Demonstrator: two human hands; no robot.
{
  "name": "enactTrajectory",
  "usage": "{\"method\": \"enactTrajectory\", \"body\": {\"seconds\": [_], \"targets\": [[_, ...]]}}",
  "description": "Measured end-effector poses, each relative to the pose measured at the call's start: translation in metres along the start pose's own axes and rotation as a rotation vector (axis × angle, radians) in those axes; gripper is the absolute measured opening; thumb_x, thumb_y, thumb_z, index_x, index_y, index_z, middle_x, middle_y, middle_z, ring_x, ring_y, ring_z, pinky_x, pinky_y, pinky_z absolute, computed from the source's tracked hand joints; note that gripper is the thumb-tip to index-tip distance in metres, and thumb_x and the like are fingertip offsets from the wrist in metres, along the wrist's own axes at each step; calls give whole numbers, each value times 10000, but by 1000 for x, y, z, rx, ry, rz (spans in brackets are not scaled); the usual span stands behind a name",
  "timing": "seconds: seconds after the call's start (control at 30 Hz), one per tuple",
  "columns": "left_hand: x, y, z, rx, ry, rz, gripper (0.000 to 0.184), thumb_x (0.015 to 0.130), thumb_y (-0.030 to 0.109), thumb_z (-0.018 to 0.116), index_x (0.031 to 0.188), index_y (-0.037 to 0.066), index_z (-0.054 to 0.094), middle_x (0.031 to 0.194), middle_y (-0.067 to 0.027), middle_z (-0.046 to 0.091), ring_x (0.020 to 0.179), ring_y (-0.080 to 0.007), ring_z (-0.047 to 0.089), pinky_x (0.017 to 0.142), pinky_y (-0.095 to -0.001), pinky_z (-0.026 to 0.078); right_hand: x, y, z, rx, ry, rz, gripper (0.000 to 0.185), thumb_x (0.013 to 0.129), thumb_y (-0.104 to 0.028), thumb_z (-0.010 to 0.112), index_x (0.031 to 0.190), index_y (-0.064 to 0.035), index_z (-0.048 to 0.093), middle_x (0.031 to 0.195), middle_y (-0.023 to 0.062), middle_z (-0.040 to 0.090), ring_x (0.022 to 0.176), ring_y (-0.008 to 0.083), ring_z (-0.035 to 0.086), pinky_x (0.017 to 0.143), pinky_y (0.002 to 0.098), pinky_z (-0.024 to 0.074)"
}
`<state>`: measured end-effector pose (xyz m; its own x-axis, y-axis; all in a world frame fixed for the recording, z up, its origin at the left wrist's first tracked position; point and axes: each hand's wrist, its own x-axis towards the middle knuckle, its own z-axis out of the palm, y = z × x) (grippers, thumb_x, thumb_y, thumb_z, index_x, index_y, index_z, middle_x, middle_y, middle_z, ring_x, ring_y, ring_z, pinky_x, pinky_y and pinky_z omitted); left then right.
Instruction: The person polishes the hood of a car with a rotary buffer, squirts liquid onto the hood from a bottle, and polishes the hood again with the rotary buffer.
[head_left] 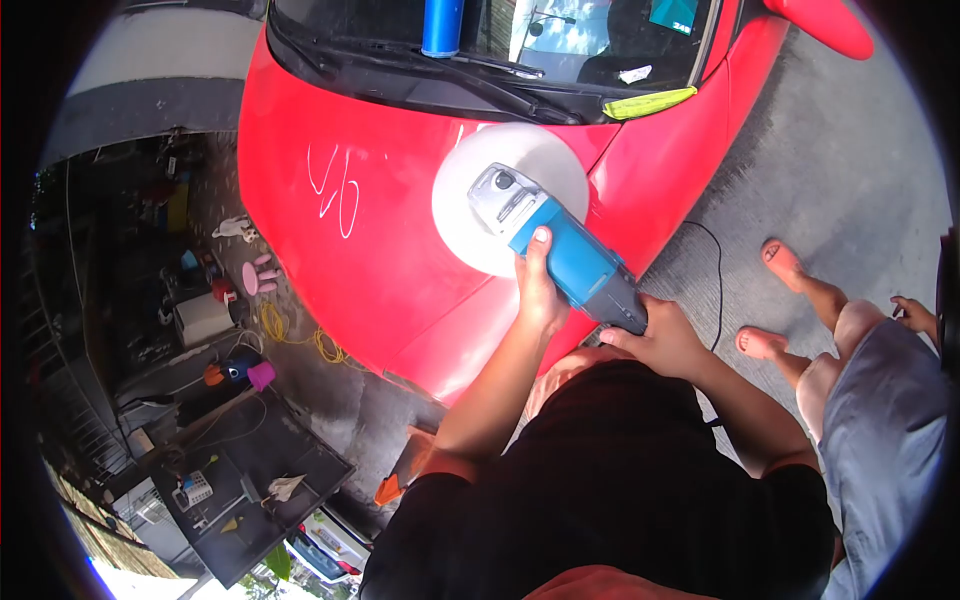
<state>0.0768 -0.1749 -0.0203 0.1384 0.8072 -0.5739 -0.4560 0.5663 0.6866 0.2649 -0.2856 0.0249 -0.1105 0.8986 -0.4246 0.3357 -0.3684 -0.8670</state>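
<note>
1. Left hand (540, 290) is clamped on the polisher (568, 252) near its head; right hand (662, 338) grips the rear handle (616, 300).
2. Ahead of both hands, the white pad (458, 215) seems flat on the red hood (340, 270); best keep pressure light, even.
3. Long axis slants: head forward-left of the right hand, tail toward it.

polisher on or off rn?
Cannot tell. The left hand and right hand hold the polisher, but neither its switch position nor any spin of the white pad shows.
</note>
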Motion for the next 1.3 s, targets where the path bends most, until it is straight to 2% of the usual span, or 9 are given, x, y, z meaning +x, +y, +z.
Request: {"method": "enactTrajectory", "body": {"seconds": [0.13,0.17,0.23,0.4,0.63,0.73,1.03,1.17,1.3], "targets": [[-18,18,4,197,225,158,634,954,524,791,1341,64,588,1186,-105,664,1089,-243,676,946,-454,591,14,9,10,321,-318,138,446,974,-383,817,1104,26,692,814,88,717,661,184,714,634,333,565],[-21,25,0,140,213,129,612,954,347,837,1388,43,531,1237,-99,648,1132,-206,637,966,-411,550,16,16,17,341,-328,116,429,987,-379,807,1097,19,689,798,67,696,638,162,691,610,315,548],[-21,29,-2,183,236,158,599,959,334,834,1387,43,532,1232,-99,651,1126,-205,640,964,-411,551,21,22,27,381,-343,69,398,1011,-372,786,1083,5,682,766,26,654,591,117,645,560,278,515],[-18,30,0,179,164,86,650,974,553,748,1363,59,586,1200,-115,663,1127,-252,671,967,-455,584,13,-5,13,268,-243,96,509,949,-457,826,1120,5,700,856,133,743,772,256,742,755,408,587],[-2,10,-4,57,-82,-77,772,944,559,777,1458,76,463,1281,-113,589,1172,-251,617,987,-455,559,-11,-14,9,-69,-70,315,735,907,-632,778,1228,25,703,1204,261,747,1190,430,717,1038,501,527],[-11,7,-3,83,12,-36,752,946,563,774,1430,61,495,1264,-126,602,1171,-255,630,986,-469,567,-15,-1,14,-99,-6,193,603,893,-473,857,1205,25,722,994,222,790,979,351,788,884,427,581],[-40,23,38,6,-33,-170,916,897,791,685,1410,44,550,1283,-162,669,1187,-325,676,1049,-527,554,-30,-51,-33,-109,-62,170,749,870,-618,827,1085,89,705,858,272,741,893,444,771,831,513,589],[-28,7,55,-88,-175,-175,956,875,826,677,1389,29,565,1281,-175,666,1205,-339,661,1056,-545,534,-39,-48,-46,-218,94,97,756,859,-599,844,1002,125,680,711,249,697,729,420,765,688,473,589],[-40,-4,67,-130,-205,-245,980,854,838,687,1399,34,554,1278,-178,659,1214,-345,646,1080,-553,507,-56,-58,-61,-238,34,225,704,868,-553,851,1026,114,689,767,247,724,756,384,772,713,452,588]]}}
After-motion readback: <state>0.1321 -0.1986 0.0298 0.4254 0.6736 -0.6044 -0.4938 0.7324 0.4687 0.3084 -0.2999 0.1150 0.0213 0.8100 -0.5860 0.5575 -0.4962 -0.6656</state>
